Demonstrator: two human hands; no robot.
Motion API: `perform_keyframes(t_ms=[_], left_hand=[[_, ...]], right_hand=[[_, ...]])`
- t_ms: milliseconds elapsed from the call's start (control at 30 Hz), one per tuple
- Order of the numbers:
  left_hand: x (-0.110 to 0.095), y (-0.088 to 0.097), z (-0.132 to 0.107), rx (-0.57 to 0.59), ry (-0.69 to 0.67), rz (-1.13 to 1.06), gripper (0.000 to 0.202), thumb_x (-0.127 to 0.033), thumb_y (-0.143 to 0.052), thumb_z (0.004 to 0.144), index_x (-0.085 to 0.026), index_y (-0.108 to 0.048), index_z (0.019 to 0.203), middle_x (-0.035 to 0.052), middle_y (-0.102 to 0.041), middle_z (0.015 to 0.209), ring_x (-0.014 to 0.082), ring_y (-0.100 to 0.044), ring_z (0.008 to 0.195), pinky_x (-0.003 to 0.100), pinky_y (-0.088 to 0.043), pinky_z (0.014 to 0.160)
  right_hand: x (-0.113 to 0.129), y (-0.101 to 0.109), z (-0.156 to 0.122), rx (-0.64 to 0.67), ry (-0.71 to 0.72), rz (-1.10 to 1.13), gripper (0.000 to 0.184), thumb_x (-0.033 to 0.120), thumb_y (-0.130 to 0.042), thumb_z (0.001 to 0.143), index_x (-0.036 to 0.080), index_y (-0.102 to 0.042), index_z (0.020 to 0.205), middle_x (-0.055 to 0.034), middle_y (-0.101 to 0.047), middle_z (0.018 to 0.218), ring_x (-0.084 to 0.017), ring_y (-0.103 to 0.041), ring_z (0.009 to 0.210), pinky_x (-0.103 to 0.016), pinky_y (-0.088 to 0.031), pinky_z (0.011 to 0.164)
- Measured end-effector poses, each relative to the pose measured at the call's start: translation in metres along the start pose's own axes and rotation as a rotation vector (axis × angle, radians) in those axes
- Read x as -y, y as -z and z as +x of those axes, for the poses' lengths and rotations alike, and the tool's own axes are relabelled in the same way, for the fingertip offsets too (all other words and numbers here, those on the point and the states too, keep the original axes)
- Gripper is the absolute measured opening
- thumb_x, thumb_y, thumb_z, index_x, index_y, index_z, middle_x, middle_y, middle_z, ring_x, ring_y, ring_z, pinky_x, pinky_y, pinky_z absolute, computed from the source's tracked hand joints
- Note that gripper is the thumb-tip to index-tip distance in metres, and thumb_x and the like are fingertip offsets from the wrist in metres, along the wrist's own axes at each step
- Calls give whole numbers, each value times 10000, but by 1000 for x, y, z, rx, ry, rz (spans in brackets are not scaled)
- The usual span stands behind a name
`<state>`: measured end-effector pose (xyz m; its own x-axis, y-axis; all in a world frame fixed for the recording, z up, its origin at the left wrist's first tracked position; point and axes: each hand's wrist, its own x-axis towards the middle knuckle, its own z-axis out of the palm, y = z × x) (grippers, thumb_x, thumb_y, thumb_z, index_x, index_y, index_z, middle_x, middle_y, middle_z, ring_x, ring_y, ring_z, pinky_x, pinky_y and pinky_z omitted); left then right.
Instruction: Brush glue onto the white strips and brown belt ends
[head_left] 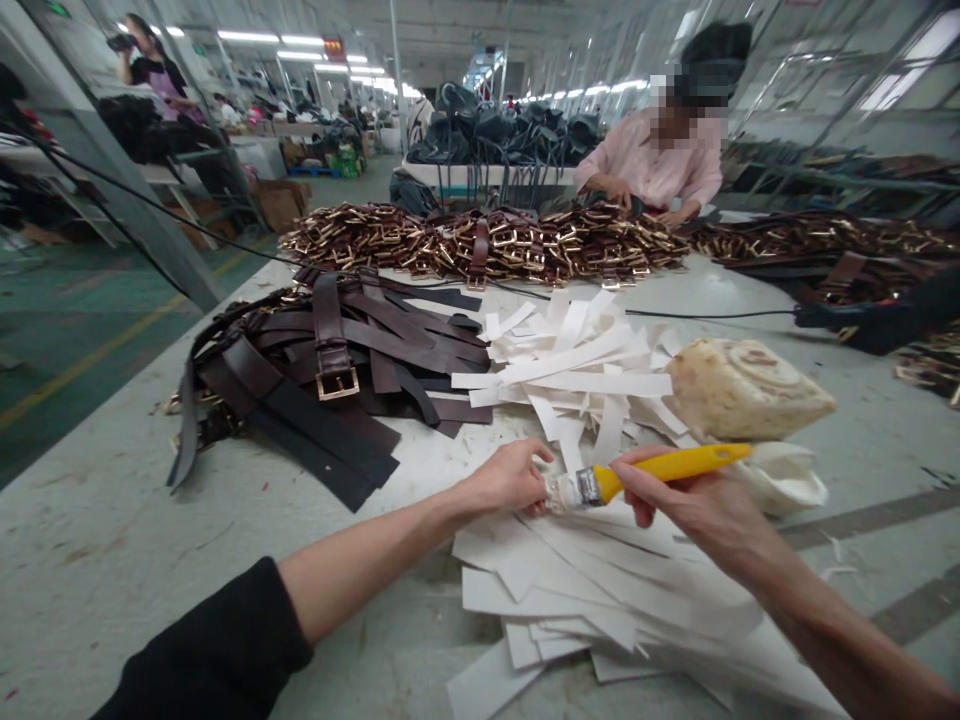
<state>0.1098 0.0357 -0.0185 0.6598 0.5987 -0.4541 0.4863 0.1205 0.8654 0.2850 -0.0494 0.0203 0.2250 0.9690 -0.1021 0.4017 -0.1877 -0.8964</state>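
My right hand (pixel 694 500) is closed around the yellow handle of a paintbrush (pixel 652 470), whose bristles point left and touch white paper strips (pixel 600 590) on the table. My left hand (pixel 514 478) rests beside the bristles with its fingers curled and pinched on a strip's end. A second heap of white strips (pixel 577 365) lies just beyond both hands. A glue-stained, cream-coloured bundle (pixel 739 390) sits to the right of that heap, behind the brush handle.
A pile of dark leather belts with brass buckles (pixel 330 370) lies at the left. Several buckled straps (pixel 487 240) are heaped across the far side, where another person in a pink top (pixel 652 165) works. A black cable (pixel 712 315) crosses the grey table (pixel 112 520).
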Motion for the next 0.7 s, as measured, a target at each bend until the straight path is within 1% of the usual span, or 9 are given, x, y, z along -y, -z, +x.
perform_keyframes(t_ms=[33, 100, 200, 300, 400, 500, 567, 633, 700], left_hand=[[1, 0, 1, -4, 17, -44, 443, -55, -507, 664, -121, -461, 1100, -63, -520, 537, 102, -514, 434, 213, -453, 474], [4, -2, 2, -19, 11, -61, 453, -32, -504, 637, -121, -453, 1079, -71, -514, 531, 96, -504, 421, 196, -432, 450], [8, -2, 4, -53, -69, -16, 416, -5, -476, 592, -133, -477, 988, -67, -524, 547, 91, -511, 440, 165, -382, 418], [10, -1, 4, -42, -101, -24, 342, -6, -458, 571, -137, -499, 884, -68, -519, 524, 80, -496, 437, 157, -363, 418], [3, 0, -1, -22, -111, -54, 219, -28, -476, 585, -128, -532, 771, -54, -518, 507, 76, -494, 440, 166, -374, 442], [-18, 5, -8, -4, -178, -79, 173, -39, -511, 601, -115, -563, 748, -39, -535, 527, 76, -514, 463, 178, -403, 478], [-42, 12, -11, -8, -227, -116, 171, -31, -519, 619, -109, -568, 764, -34, -541, 542, 69, -514, 470, 186, -426, 505], [-68, 23, -8, -78, -273, -128, 173, -28, -514, 659, -101, -571, 805, -18, -556, 579, 67, -524, 495, 203, -454, 547], [-90, 35, -2, -210, -324, -21, 168, -48, -500, 721, -94, -586, 857, 20, -588, 663, 89, -564, 577, 243, -487, 628]], right_hand=[[0, -2, -1, 7, -7, 12, 398, 571, -634, 672, 176, -636, 724, -3, -556, 487, -143, -522, 446, -253, -443, 444], [0, -3, -2, 23, -14, 1, 388, 565, -625, 669, 179, -629, 712, 7, -544, 477, -138, -515, 435, -250, -434, 435], [-6, 8, -5, 25, -27, -82, 359, 545, -598, 665, 187, -616, 680, 22, -517, 452, -134, -497, 424, -249, -415, 425], [-25, 35, -9, -18, -62, -208, 357, 553, -552, 680, 199, -604, 672, 28, -500, 431, -146, -493, 434, -264, -412, 447], [-49, 71, -14, -112, -125, -306, 373, 582, -530, 677, 215, -593, 651, 20, -517, 439, -164, -513, 462, -285, -422, 485], [-69, 101, -20, -176, -150, -385, 416, 620, -509, 666, 227, -546, 536, 0, -530, 442, -177, -523, 466, -310, -425, 510], [-77, 115, -24, -220, -167, -435, 454, 668, -492, 655, 233, -567, 551, -8, -549, 459, -199, -541, 485, -339, -432, 538], [-80, 123, -29, -268, -200, -457, 487, 717, -483, 631, 248, -613, 639, -9, -570, 482, -234, -567, 526, -375, -445, 576], [-80, 127, -34, -308, -209, -470, 512, 754, -441, 630, 275, -619, 667, -13, -579, 504, -261, -581, 564, -411, -458, 611]])
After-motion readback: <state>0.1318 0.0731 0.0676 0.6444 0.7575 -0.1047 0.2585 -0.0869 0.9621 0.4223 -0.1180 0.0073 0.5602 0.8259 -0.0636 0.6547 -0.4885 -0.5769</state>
